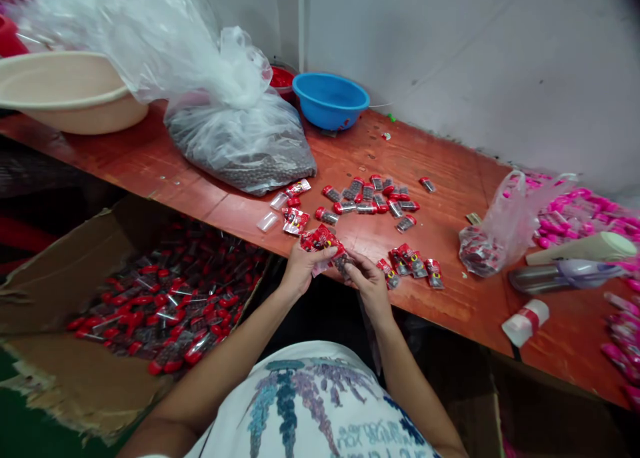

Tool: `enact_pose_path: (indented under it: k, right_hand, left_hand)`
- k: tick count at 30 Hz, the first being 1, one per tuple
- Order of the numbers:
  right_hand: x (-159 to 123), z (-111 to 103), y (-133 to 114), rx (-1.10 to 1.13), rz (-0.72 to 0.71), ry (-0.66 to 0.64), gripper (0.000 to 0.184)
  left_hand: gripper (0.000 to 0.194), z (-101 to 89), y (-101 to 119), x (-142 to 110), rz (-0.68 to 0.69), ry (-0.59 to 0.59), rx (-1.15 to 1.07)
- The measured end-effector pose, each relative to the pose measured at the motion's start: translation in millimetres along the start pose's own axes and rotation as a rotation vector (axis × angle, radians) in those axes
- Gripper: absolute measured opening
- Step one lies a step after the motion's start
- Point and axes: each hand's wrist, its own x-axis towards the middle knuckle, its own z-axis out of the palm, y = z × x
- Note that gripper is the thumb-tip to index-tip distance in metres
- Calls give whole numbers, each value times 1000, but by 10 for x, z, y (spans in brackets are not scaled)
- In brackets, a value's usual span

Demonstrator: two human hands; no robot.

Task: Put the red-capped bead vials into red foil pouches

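My left hand (299, 269) is closed on several red printed packets (320, 239), held just over the table's front edge. Beside it, my right hand (369, 281) pinches a small packet with dark contents (344, 265). To the right lie several filled red packets (411, 261). Farther back, small clear tubes with red caps and dark filling (367, 208) lie scattered in a cluster. Left of the cluster are another red packet (295, 221) and a clear tube without filling (267, 222).
A big plastic bag of dark grains (245, 145) stands behind, near a blue basin (331, 98) and a cream basin (70, 101). Below left, a cardboard box (75, 378) holds many red-capped tubes. At right are a small plastic bag (493, 235), a white roll (525, 321) and pink items (575, 211).
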Motion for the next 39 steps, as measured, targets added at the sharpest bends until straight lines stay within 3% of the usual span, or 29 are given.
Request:
enact_pose_path:
  k: [7, 15, 19, 22, 28, 34, 36, 39]
  right_hand:
    - [-14, -70, -6, -251, -212, -6, 31]
    - [-55, -4, 151, -102, -159, 117, 33]
    - [-43, -55, 122, -75, -127, 27, 46]
    - [-27, -113, 73, -68, -128, -22, 49]
    - [-18, -183, 52, -178, -187, -38, 35]
    - [-66, -222, 125, -225, -239, 129, 30]
    - [-61, -325, 138, -285, -265, 200, 30]
    - [-35, -616, 139, -445, -306, 390, 29]
  left_hand:
    - [49, -6, -5, 1, -8, 8, 102]
    - [57, 78, -69, -51, -46, -17, 92]
    - [62, 95, -1, -61, -75, -24, 94]
    - [55, 104, 2, -80, -120, -47, 106]
    - [37, 128, -148, -122, -155, -36, 103]
    - [27, 173, -216, -89, -248, -63, 76]
    - [28, 180, -214, -69, -282, -83, 21]
    - [43, 162, -191, -46, -352, -66, -38]
